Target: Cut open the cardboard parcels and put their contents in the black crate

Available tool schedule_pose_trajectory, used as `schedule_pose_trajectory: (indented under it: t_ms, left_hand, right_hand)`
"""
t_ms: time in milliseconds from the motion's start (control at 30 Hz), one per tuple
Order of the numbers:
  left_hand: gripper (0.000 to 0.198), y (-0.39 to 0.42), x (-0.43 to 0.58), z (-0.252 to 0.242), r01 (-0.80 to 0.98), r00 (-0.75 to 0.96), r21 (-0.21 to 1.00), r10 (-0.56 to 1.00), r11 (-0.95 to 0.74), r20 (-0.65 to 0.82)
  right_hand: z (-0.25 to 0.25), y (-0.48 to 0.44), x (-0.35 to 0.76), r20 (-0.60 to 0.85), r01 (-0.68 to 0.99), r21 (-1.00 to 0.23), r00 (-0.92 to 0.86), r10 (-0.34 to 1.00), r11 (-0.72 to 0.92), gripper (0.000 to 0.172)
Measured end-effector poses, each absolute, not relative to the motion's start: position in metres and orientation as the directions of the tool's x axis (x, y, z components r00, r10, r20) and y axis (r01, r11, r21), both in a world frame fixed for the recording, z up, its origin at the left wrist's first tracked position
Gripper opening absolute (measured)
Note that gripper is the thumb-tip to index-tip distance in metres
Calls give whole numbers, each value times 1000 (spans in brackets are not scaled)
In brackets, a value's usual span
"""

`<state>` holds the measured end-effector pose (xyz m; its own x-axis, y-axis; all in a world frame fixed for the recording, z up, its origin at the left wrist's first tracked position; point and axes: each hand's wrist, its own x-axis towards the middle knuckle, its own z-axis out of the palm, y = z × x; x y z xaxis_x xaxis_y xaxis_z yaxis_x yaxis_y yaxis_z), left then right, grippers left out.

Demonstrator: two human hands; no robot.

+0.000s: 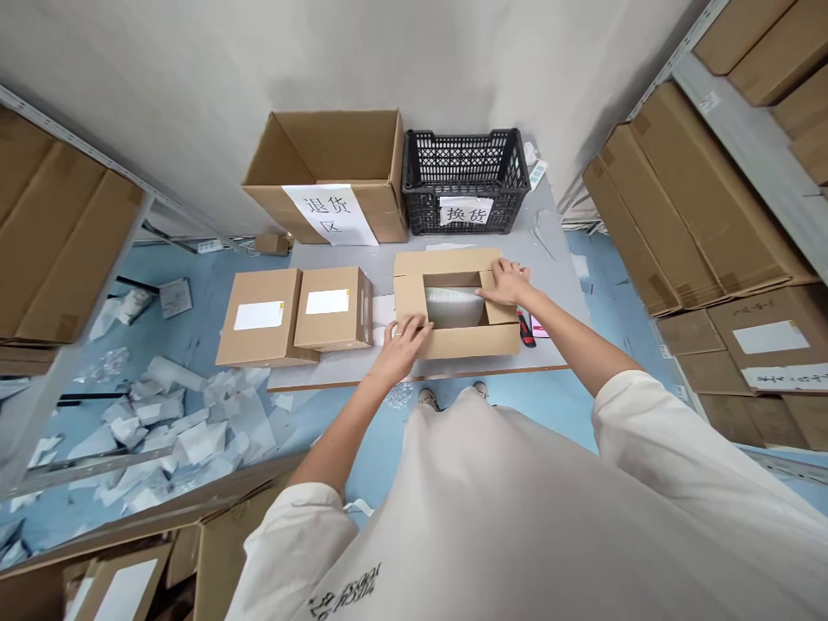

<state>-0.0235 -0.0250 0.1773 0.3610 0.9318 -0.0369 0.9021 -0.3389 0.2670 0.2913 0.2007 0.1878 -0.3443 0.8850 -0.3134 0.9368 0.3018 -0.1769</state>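
An open cardboard box (456,343) stands near the table's front edge with its flaps folded outward. Inside it lies something pale and shiny, wrapped in clear plastic (454,308); what the wrap covers I cannot make out. My left hand (406,347) has its fingers bent over the box's front left corner, at the flaps. At the right side, my right hand (508,283) grips the right flap, thumb toward the opening. A red and black box cutter (527,329) lies just right of the box, below my right hand.
Two closed cardboard boxes (259,317) with white labels stand left on the table (549,250). Behind are a large open carton (336,207) and a black plastic crate (466,185). Shelves with cartons (699,198) flank both sides. Packing scraps (168,423) litter the floor at left.
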Motion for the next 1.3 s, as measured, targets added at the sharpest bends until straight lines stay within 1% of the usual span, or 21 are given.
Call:
schedule_pose_trajectory:
  t_ms: [67, 133, 167, 233, 300, 400, 467, 500, 567, 633, 700, 767, 833, 900, 967, 1033, 1167, 1233, 1300]
  left_hand:
    - [97, -8, -17, 182, 881, 463, 179, 877, -438, -131]
    - [104, 2, -15, 188, 866, 499, 142, 845, -479, -193]
    - [106, 3, -17, 191, 866, 499, 135, 844, -481, -198]
    - [108, -2, -25, 197, 885, 463, 134, 872, -446, -159]
    - [110, -16, -34, 203, 927, 360, 146, 929, -346, -86]
    - [120, -37, -47, 207, 981, 92, 173, 996, -93, 14]
    - [125, -41, -55, 203, 978, -25, 206, 999, 20, 25]
    - [126, -40, -59, 199, 974, -47, 224, 999, 44, 9]
    - [130, -27, -68, 190, 965, -33, 257, 998, 47, -59]
    - [137, -5, -77, 182, 955, 45, 296, 986, 5, -162]
    - [148, 22, -84, 179, 947, 130, 319, 954, -38, -270]
    - [162, 50, -87, 181, 957, 165, 285, 896, -45, -412]
    - [171, 75, -87, 184, 973, 153, 230, 840, -35, -521]
    - [173, 96, -85, 186, 975, 164, 214, 822, -53, -545]
    - [172, 110, -83, 186, 972, 192, 221, 822, -83, -536]
    - [171, 117, -83, 185, 968, 224, 220, 817, -122, -531]
    - [175, 117, -86, 184, 953, 302, 190, 772, -236, -559]
    - [177, 111, -87, 184, 947, 320, 182, 756, -263, -571]
    - [178, 105, -88, 184, 948, 317, 185, 753, -258, -576]
  right_hand:
    - [186, 199, 290, -307, 936, -169, -348, 886, 309, 105]
    - [185, 199, 289, -311, 939, -165, -341, 887, 303, 105]
    - [186, 199, 289, -317, 941, -164, -334, 888, 295, 105]
    - [186, 200, 289, -330, 944, -172, -324, 887, 280, 105]
    - [187, 201, 290, -339, 944, -189, -320, 884, 269, 104]
    - [187, 201, 293, -336, 940, -223, -325, 884, 260, 103]
    - [186, 202, 294, -325, 936, -240, -327, 887, 257, 101]
    - [186, 202, 295, -319, 934, -247, -330, 889, 258, 101]
    - [186, 202, 297, -312, 932, -257, -331, 890, 257, 99]
    - [187, 203, 300, -315, 931, -262, -333, 889, 255, 98]
    - [188, 203, 302, -325, 931, -266, -333, 885, 252, 97]
    - [189, 203, 304, -332, 928, -277, -336, 882, 249, 96]
    - [191, 202, 305, -339, 922, -297, -344, 875, 248, 96]
    - [193, 202, 307, -350, 916, -318, -352, 868, 243, 96]
    - [195, 203, 311, -365, 911, -346, -351, 862, 225, 95]
    - [199, 205, 320, -368, 891, -411, -356, 859, 194, 93]
    - [202, 206, 353, -282, 745, -657, -387, 878, 118, 89]
    - [200, 203, 374, -231, 654, -755, -343, 910, 55, 88]
    - [193, 197, 394, -213, 588, -809, -254, 943, -24, 91]
